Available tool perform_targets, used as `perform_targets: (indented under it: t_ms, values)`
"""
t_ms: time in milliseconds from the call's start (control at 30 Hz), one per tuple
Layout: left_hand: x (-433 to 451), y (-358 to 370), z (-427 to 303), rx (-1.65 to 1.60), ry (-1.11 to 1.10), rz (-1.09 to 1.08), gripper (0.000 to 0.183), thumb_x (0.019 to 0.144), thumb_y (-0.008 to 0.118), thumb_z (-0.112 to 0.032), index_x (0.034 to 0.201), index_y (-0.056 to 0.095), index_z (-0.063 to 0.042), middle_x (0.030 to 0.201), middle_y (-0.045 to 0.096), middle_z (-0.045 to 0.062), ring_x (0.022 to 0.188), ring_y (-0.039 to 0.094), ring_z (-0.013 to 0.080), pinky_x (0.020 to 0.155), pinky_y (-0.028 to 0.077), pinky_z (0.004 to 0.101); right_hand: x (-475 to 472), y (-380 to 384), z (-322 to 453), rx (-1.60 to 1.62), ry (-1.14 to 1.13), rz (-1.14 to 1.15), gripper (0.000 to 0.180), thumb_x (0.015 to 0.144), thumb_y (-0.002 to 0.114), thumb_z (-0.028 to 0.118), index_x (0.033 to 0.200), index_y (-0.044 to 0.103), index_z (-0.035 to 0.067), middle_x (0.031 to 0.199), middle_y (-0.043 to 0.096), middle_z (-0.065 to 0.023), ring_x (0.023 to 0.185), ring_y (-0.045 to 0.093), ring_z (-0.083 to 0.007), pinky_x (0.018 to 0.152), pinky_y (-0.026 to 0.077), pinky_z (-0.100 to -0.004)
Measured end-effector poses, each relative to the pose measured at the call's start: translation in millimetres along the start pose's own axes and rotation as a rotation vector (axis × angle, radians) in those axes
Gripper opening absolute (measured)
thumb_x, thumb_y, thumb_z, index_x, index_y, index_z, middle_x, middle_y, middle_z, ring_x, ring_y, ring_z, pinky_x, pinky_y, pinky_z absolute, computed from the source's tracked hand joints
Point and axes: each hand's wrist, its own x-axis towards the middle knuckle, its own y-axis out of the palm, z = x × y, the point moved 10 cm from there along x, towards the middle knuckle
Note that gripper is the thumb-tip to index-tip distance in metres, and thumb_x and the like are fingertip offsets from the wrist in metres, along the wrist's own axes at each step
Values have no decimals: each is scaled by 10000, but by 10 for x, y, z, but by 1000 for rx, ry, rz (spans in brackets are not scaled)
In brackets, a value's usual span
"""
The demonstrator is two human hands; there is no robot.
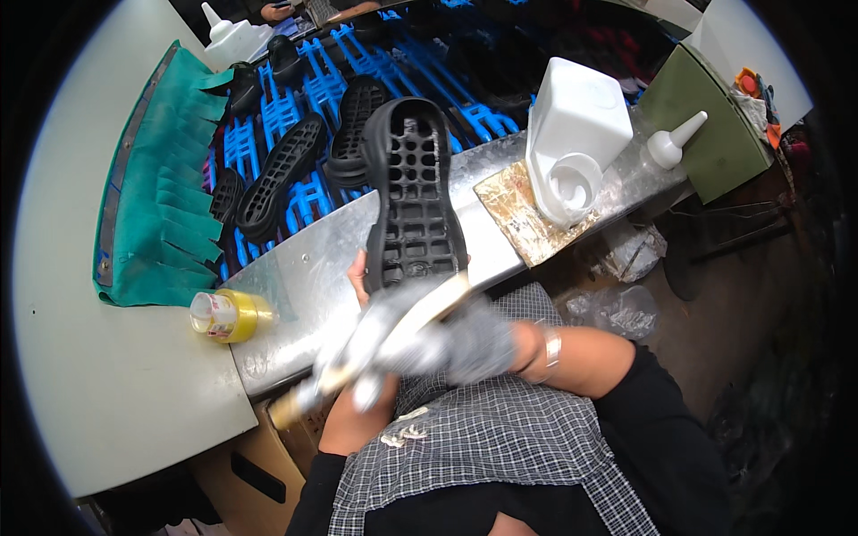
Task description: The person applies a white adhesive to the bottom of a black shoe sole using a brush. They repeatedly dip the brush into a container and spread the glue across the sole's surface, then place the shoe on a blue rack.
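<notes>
My left hand holds a black rubber shoe sole by its lower end, with the gridded inner side facing up; most of this hand is hidden. In front of it my right hand, in a grey-white glove and blurred by motion, grips a brush with a pale handle or edge. The brush slants across the sole's near end; its exact contact cannot be told. A white plastic container with an open mouth holding white stuff rests on a stained pad to the right.
More black soles lie on a conveyor of blue plastic links beyond the metal ledge. A teal slitted curtain hangs at left, above tape rolls. A nozzle bottle stands at right beside a green panel.
</notes>
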Motion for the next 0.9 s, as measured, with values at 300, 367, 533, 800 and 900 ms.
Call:
perform_targets:
  t_ms: [300,367,533,800,900]
  values:
    - [-8,-137,133,7,-78,265,862,926,316,-709,1510,372,-78,1405,507,266,1221,562,495,925,524,668,-379,-1100,-460,-970,76,-151,322,935,656,137,1240,586,61,1158,656,-47,1103,620,-176,917,530,-271]
    - [-59,-119,203,35,-105,246,833,945,283,-681,1509,376,-76,1400,511,258,1179,590,499,911,536,670,-181,-1342,-768,-409,286,-300,316,953,629,132,1253,571,51,1050,682,-49,1048,633,-161,929,524,-283]
    - [0,-331,30,116,31,195,784,978,244,-627,1482,416,-51,1342,574,218,1136,644,400,919,571,586,-150,-1229,-722,-530,31,-341,161,1018,571,208,1055,685,101,762,678,11,627,648,-148,653,592,-294]
    - [-92,-220,111,116,-25,165,761,989,280,-580,1431,474,9,1299,621,207,1103,671,329,940,581,475,361,-1392,-373,-59,-147,-323,233,973,650,208,1159,688,72,1094,717,-109,1022,694,-205,867,580,-330]
    - [-182,-170,298,69,-136,113,757,985,289,-588,1439,473,-11,1311,617,208,1106,672,337,935,583,475,887,-1295,-88,-174,-353,-238,239,961,661,192,1154,698,56,1126,700,-118,1114,665,-233,959,558,-371]
